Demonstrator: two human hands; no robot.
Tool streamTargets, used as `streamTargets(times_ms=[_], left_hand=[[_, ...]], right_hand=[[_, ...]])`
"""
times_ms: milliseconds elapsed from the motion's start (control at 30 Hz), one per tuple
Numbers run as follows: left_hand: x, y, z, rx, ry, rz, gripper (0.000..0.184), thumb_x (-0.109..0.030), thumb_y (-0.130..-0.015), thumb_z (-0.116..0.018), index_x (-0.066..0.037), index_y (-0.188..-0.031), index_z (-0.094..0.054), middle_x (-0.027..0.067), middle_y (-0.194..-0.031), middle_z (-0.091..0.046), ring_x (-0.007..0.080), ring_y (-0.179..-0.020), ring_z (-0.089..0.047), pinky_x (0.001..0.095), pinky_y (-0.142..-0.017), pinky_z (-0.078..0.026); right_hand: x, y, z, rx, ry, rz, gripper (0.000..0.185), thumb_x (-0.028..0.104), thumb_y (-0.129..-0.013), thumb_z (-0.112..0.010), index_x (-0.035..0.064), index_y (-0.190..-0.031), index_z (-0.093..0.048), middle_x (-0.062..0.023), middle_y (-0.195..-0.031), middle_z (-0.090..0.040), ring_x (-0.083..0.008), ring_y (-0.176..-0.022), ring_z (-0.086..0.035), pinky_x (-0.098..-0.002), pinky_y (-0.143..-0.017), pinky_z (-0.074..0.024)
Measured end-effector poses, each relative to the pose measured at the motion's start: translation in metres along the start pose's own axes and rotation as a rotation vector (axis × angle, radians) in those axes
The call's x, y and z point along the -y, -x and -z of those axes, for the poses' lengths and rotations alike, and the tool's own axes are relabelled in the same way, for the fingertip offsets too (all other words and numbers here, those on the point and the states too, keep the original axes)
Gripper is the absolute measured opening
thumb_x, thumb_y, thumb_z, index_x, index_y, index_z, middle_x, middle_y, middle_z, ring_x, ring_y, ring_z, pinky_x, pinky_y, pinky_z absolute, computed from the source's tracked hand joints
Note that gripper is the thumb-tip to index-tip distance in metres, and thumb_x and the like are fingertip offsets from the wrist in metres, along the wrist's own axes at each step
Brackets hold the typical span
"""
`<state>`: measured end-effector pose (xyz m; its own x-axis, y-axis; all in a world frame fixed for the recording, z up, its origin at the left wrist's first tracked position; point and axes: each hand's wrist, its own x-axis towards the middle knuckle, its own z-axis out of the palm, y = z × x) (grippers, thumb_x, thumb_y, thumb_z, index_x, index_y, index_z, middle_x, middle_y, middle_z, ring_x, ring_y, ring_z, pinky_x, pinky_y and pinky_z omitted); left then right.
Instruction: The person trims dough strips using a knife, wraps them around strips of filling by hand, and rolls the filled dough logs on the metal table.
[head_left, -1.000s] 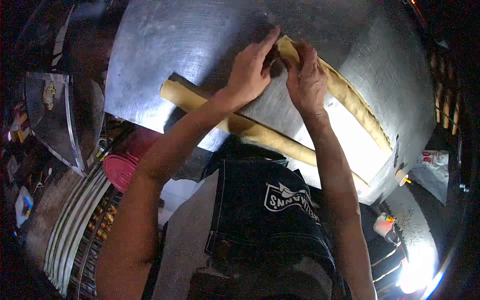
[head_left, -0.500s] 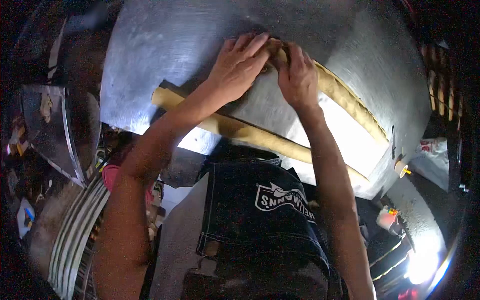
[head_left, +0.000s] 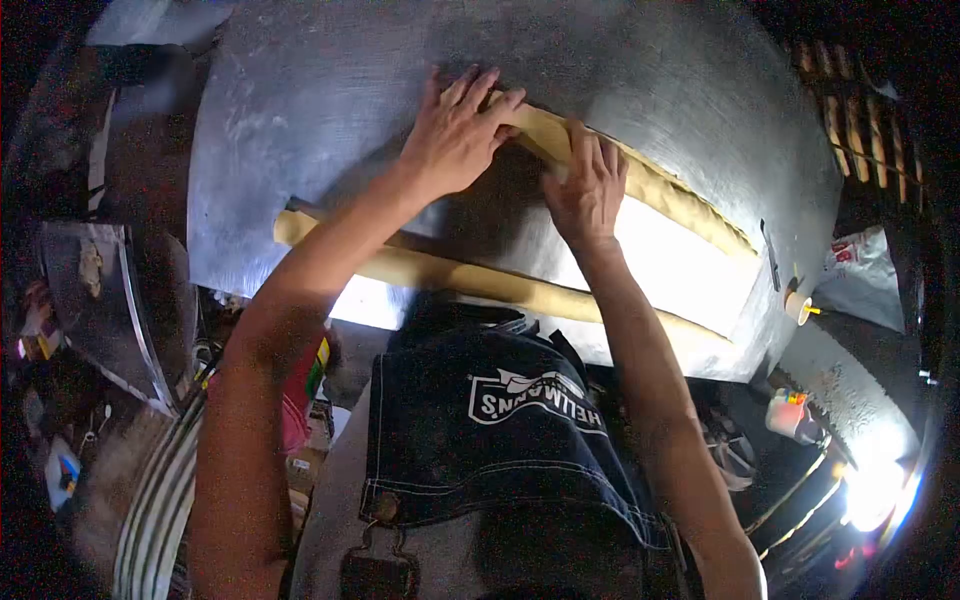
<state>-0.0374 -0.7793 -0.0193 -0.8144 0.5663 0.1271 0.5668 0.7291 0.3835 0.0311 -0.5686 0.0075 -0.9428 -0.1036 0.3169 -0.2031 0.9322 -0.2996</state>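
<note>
Hands (head_left: pixel 455 145) on dough (head_left: pixel 685 202), metal table (head_left: pixel 320 100), dim room (head_left: pixel 60 150)

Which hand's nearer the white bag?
Right. The right hand is on the far roll, well left of the bag; the left hand is farther left, at the roll's end.

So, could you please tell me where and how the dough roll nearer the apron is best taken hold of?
Perhaps a two-handed grip, spread either side of its middle, coming from the side of the apron and sliding under its long edge: the nearer dough roll is long, slim and lies on the metal table, so lifting by one end might make it sag.
</note>
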Motion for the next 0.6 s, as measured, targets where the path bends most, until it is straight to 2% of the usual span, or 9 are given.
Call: streamTargets(times_ms=[100, 167, 200, 367, 433, 467, 500, 567, 600], left_hand=[[-0.021, -0.006, 0.007, -0.103, -0.138, -0.045, 0.059, -0.032, -0.103, -0.064, -0.013, -0.157, -0.050, 0.0181, -0.167, -0.039, 0.0393, -0.154, -0.038, 0.0675, -0.129, -0.020], [-0.035, -0.008, 0.002, 0.019, -0.138, -0.099, 0.058, -0.034, -0.105, -0.063, -0.013, -0.157, -0.050, 0.0183, -0.167, -0.039, 0.0392, -0.153, -0.039, 0.0663, -0.129, -0.020], [-0.043, -0.007, -0.004, 0.138, -0.138, -0.114, 0.057, -0.035, -0.106, -0.061, -0.012, -0.157, -0.050, 0.0184, -0.167, -0.039, 0.0391, -0.152, -0.040, 0.0651, -0.129, -0.020], [-0.049, -0.028, -0.018, 0.013, -0.143, -0.060, 0.055, -0.045, -0.108, -0.056, -0.018, -0.156, -0.052, 0.0216, -0.160, -0.048, 0.0391, -0.150, -0.043, 0.0672, -0.129, -0.018], [-0.065, -0.032, -0.026, -0.044, -0.100, -0.144, 0.056, -0.046, -0.108, -0.056, -0.017, -0.156, -0.052, 0.0217, -0.161, -0.046, 0.0396, -0.151, -0.042, 0.0685, -0.129, -0.015], [-0.078, -0.034, -0.032, -0.095, -0.041, -0.218, 0.058, -0.047, -0.108, -0.057, -0.016, -0.156, -0.051, 0.0218, -0.163, -0.044, 0.0400, -0.152, -0.041, 0.0697, -0.129, -0.013], [-0.095, -0.033, -0.029, 0.084, -0.065, -0.192, 0.061, -0.046, -0.107, -0.058, -0.016, -0.158, -0.049, 0.0207, -0.165, -0.041, 0.0407, -0.154, -0.038, 0.0689, -0.130, -0.008], [-0.102, -0.037, -0.038, 0.166, -0.517, -0.155, 0.066, -0.048, -0.105, -0.060, -0.014, -0.160, -0.047, 0.0190, -0.166, -0.040, 0.0408, -0.154, -0.037, 0.0670, -0.131, -0.008], [-0.098, -0.046, -0.039, 0.130, -0.438, -0.132, 0.067, -0.050, -0.104, -0.061, -0.017, -0.161, -0.048, 0.0182, -0.165, -0.041, 0.0405, -0.154, -0.036, 0.0669, -0.130, -0.009]], right_hand=[[-0.022, 0.006, -0.005, -0.017, -0.106, 0.064, 0.064, 0.021, -0.081, -0.081, 0.0086, -0.140, -0.060, -0.0118, -0.122, -0.070, -0.0374, -0.112, -0.064, -0.0498, -0.103, -0.0451], [-0.036, -0.001, 0.012, 0.227, -0.102, 0.031, 0.063, 0.021, -0.080, -0.082, 0.0087, -0.139, -0.061, -0.0114, -0.121, -0.071, -0.0380, -0.114, -0.064, -0.0497, -0.104, -0.0450], [-0.044, 0.003, 0.016, 0.122, -0.065, 0.054, 0.059, 0.023, -0.081, -0.083, 0.0086, -0.135, -0.063, -0.0117, -0.120, -0.072, -0.0370, -0.113, -0.065, -0.0506, -0.102, -0.0463], [-0.071, 0.033, 0.012, -0.110, -0.067, -0.068, 0.055, 0.028, -0.085, -0.084, 0.0082, -0.132, -0.065, -0.0143, -0.119, -0.073, -0.0355, -0.109, -0.066, -0.0519, -0.101, -0.0470], [-0.088, 0.026, 0.015, 0.092, -0.131, -0.094, 0.057, 0.027, -0.085, -0.083, 0.0089, -0.135, -0.064, -0.0141, -0.120, -0.073, -0.0370, -0.111, -0.066, -0.0514, -0.103, -0.0469], [-0.093, 0.012, 0.021, 0.247, -0.091, -0.235, 0.056, 0.028, -0.085, -0.082, 0.0094, -0.135, -0.064, -0.0135, -0.118, -0.073, -0.0377, -0.110, -0.066, -0.0498, -0.100, -0.0481], [-0.103, 0.014, 0.024, 0.157, -0.066, -0.156, 0.057, 0.029, -0.085, -0.082, 0.0098, -0.135, -0.064, -0.0130, -0.117, -0.074, -0.0375, -0.110, -0.066, -0.0496, -0.099, -0.0484], [-0.096, 0.019, 0.044, -0.072, 0.087, -0.034, 0.058, 0.032, -0.085, -0.083, 0.0105, -0.135, -0.064, -0.0122, -0.117, -0.074, -0.0367, -0.112, -0.065, -0.0493, -0.098, -0.0486], [-0.096, 0.031, 0.046, -0.073, 0.065, -0.116, 0.057, 0.032, -0.085, -0.083, 0.0104, -0.134, -0.064, -0.0121, -0.118, -0.074, -0.0362, -0.113, -0.065, -0.0496, -0.099, -0.0485]])
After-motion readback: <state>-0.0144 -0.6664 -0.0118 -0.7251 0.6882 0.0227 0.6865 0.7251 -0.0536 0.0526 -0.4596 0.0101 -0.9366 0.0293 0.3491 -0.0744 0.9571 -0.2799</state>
